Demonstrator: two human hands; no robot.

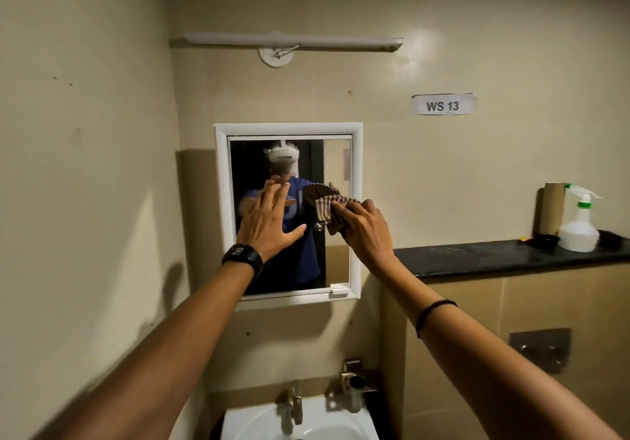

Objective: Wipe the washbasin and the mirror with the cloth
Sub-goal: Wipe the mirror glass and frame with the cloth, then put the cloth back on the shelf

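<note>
My right hand (363, 231) pinches the bunched cloth (325, 206) on the mirror (337, 252) at 3 o'clock, left hand (269, 223) splayed empty on glass, likely smudging it; washbasin (252, 422) below.

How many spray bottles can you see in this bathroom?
1: a white spray bottle stands on the dark ledge, right of the mirror. Others may be out of view.

Right hand (366, 231) presses cloth (325, 206) on mirror (337, 255); left hand (269, 223) flat.
</note>
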